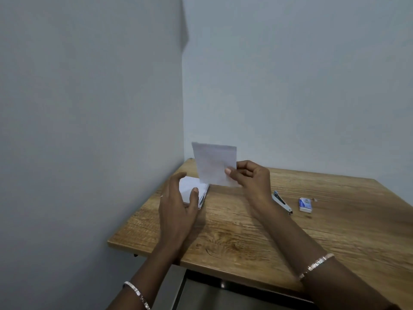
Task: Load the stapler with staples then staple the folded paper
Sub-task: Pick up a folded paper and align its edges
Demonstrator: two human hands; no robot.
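Wooden table (pixel 245 231) in a pale grey corner. Right hand (pixel 250 177) pinching a folded white paper (pixel 213 163) upright above it. Left hand (pixel 178 204) open-fingered, at a white paper stack (pixel 190 186). Further right, lying apart: slim silver-blue stapler (pixel 282 202), small blue-white staple box (pixel 305 204).

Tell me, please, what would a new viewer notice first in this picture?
First, the right hand holding a white folded paper upright above the wooden table. Next, the left hand open beside a stack of white paper near the wall. To the right lie a stapler and a small staple box.
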